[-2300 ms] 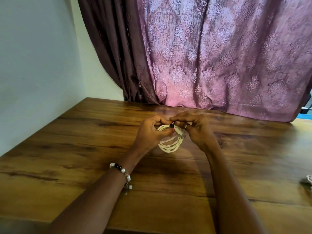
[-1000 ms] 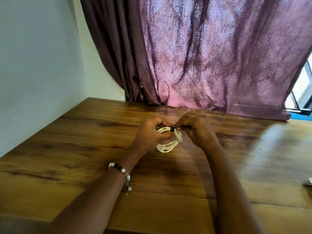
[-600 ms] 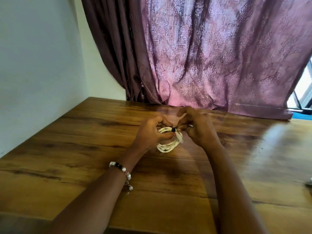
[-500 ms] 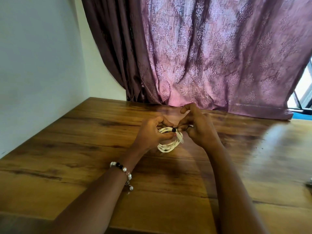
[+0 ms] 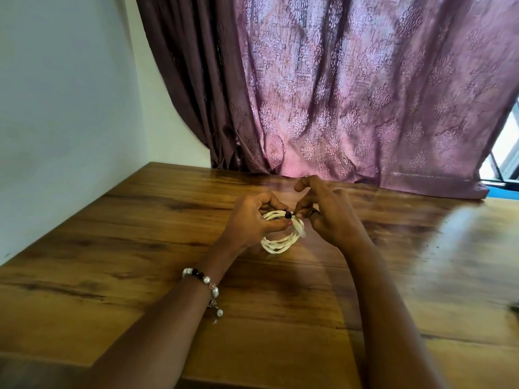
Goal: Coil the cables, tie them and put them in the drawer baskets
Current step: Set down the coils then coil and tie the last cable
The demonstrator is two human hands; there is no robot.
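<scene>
A coiled white cable (image 5: 280, 242) hangs in the air just above the wooden table (image 5: 140, 248), near its middle. My left hand (image 5: 250, 223) grips the coil's top left, fingers curled round the strands, thumb under them. A small black tie (image 5: 288, 215) sits on the top of the coil. My right hand (image 5: 328, 217) pinches the tie's end with thumb and finger, while its index finger sticks up. No drawer or basket is in view.
A purple patterned curtain (image 5: 351, 94) hangs along the table's far edge. A white wall (image 5: 61, 108) bounds the left side. A small object (image 5: 515, 306) peeks in at the right edge of the table. A window gap (image 5: 505, 161) shows far right.
My right hand's index finger has lifted up off the tie while the other fingers keep pinching it. The left hand and the coil have stayed in place.
</scene>
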